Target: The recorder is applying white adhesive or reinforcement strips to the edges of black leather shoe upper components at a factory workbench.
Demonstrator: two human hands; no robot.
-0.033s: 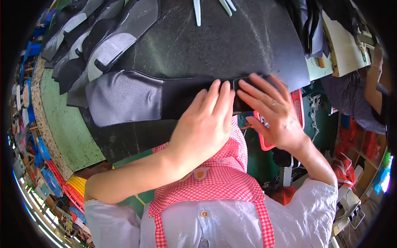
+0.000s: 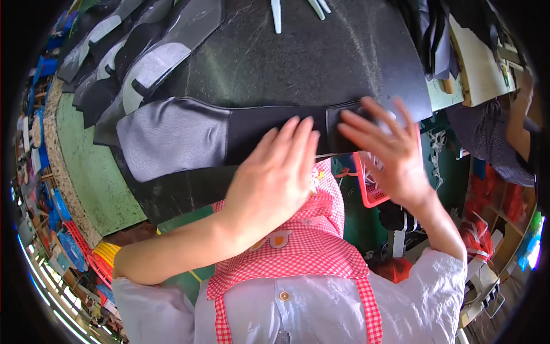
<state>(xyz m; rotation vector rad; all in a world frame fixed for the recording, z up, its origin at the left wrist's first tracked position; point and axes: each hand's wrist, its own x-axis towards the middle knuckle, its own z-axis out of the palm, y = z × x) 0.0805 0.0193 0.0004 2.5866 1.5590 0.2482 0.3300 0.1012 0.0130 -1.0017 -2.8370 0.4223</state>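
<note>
Laid lengthwise across the middle of the frame: a seamed black leather-like panel (image 2: 246,129), broad, glossy and grained at its left end, matt along its middle. Laid flat over the middle stretch: the left hand (image 2: 272,163), straight fingers close together, grip clasping nothing visible. Over the right end: the right hand (image 2: 387,152), fingers spread and blurred, grip apart; contact or slight lift impossible to tell. Newly different from the picture just before: right hand shifted rightward, left hand slightly leftward, gap between them wider, right-hand seam (image 2: 327,127) bare to view. By judgement, a parting stroke along the panel, with steadying mostly by the left hand. Beneath: a scuffed black mat (image 2: 275,63) over a green counter (image 2: 91,172). Further out, in the upper left, overlapping dark cut pieces (image 2: 166,60) with pale grey patches; at the top edge, slender pale prongs (image 2: 277,16); in the upper right, draped black pieces (image 2: 441,46). Below the right hand, a pinkish-red basket (image 2: 376,199); at lower centre, a red-and-white gingham apron (image 2: 309,258); at far right, a co-worker (image 2: 484,135) in dark patterned clothing.
</note>
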